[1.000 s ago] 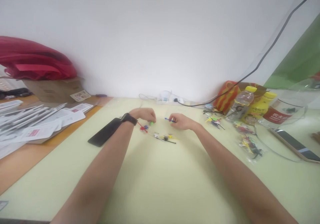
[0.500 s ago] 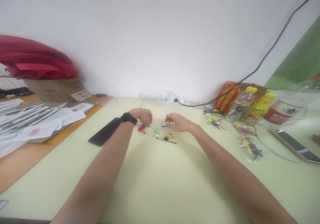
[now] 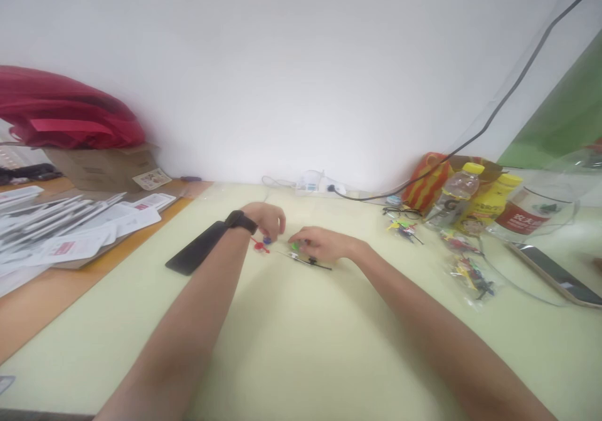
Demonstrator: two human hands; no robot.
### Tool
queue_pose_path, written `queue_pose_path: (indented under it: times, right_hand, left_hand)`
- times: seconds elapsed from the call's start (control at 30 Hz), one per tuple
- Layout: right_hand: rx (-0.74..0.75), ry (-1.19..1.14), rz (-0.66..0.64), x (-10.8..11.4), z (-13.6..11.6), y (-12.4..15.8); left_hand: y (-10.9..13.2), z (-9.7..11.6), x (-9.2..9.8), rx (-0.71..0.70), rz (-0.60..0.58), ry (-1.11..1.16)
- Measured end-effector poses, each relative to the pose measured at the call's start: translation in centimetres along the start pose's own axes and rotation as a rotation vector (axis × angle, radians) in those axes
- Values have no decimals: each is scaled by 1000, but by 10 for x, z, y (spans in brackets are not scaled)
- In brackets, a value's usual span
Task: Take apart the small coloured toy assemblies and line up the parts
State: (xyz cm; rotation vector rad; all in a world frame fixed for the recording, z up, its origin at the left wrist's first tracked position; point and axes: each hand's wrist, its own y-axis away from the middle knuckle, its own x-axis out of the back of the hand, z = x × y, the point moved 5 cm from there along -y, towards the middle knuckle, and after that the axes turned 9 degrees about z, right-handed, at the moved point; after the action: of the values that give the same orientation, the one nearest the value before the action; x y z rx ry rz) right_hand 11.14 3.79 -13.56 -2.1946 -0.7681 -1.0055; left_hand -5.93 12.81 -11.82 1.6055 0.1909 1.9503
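Pinching lightly would suit the green piece (image 3: 295, 246) at twelve o'clock; we cannot tell whether our right hand (image 3: 323, 243) or left hand (image 3: 267, 218) grips anything.

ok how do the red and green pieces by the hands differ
The red piece lies by the left hand; the green piece is at the fingertips of the right hand. The red piece shows thin arms; the green piece is partly covered by fingers. Both look small.

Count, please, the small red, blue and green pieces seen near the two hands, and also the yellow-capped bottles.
Red piece: 1
Blue piece: 1
Green piece: 1
Yellow-capped bottles: 2
Total visible: 5; the right hand may hide more.
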Motion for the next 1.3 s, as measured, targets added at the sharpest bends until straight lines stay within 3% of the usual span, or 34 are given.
queue_pose_path:
  times: [0.33,0.5,0.73,1.03,1.3]
  right_hand:
    - [-143,-26,57,8,4,0]
    - [-171,5,161,11,8,-2]
    - [-197,19,304,15,16,-3]
    - [-107,93,320,14,8,-3]
    - [-112,163,203,12,4,0]
  left_hand:
    - [11,24,3,-127,-3,81]
    - [3,8,5,-49,31,-18]
    - [-6,-13,-5,40,-22,14]
    - [14,23,0,-120,-17,156]
    - [12,31,4,-188,75,142]
